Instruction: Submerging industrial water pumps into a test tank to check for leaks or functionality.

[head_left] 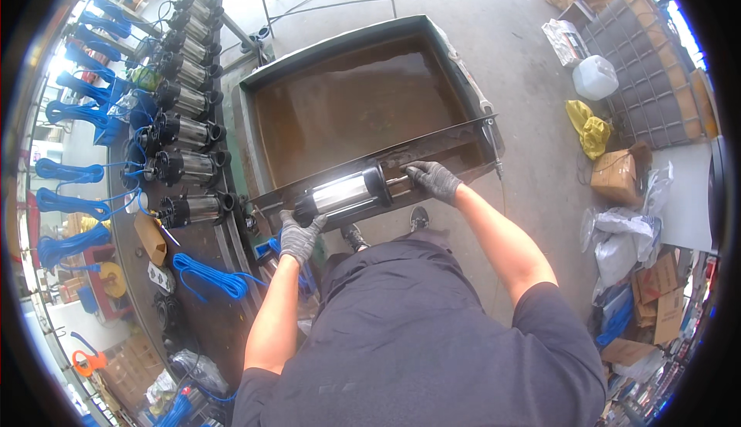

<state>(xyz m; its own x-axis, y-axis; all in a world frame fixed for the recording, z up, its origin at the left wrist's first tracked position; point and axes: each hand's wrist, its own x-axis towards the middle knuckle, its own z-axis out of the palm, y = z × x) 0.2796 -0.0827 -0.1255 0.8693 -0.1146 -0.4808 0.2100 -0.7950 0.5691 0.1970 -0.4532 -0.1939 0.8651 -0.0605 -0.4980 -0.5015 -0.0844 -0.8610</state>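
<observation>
A submersible pump point(340, 194) with a shiny steel barrel and black ends lies across the dark metal ledge point(455, 135) at the near side of a water tank. My left hand point(300, 237), in a grey glove, grips the pump's black left end from the near side. At the other end, my right hand point(434, 181), also gloved, has its fingers closed round a short metal rod point(398, 185) sticking out of the pump. My right fingertips are partly hidden. Brown water point(347, 107) fills the tank point(338, 55) behind the pump.
To the left, a row of similar pumps point(185, 132) stands on a dark workbench point(202, 323), with coiled blue cables point(210, 274) alongside. A hose fitting point(486, 111) rests on the tank's right rim. Boxes point(617, 176), a white jug point(595, 78) and plastic wrap line the right.
</observation>
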